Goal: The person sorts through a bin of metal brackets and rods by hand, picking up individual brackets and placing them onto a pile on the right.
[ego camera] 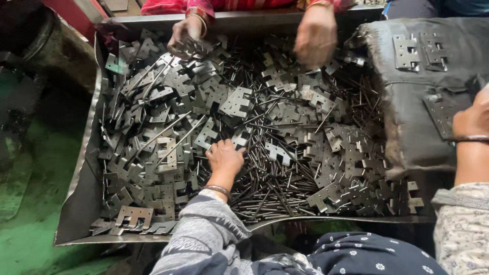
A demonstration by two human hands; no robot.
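Many parts: hundreds of stamped metal hinge leaves (237, 102) and thin steel pins (275, 186) lie mixed in one heap, filling a shallow sheet-metal tray (81, 203).
Left hand (224, 158): reaches from the near edge into the middle of the heap, palm down, fingers curled together onto the pile where pins and leaves meet; whether they pinch a single piece cannot be told, since the fingertips are buried among the parts.
Right hand (471, 119): at the right edge of view, over the dark cloth, a bangle at the wrist; only its back shows, so its fingers cannot be read.
Dark cloth (407, 122): draped over the tray's right side, with a few set-aside hinges (420, 51) lying flat at its far end and another nearer the right hand.
Other person: two hands at the far rim; one hand (186, 33) grips a small bunch of leaves, the second hand (316, 33) is blurred over the pile.
Step in hand: picking, by my judgement; the left hand is selecting a part from the heap.
Next move calls for: closing on one piece only, then lifting it clear of the tangled pins without dragging neighbours along.
Floor (30, 224): green, stained, left of the tray.
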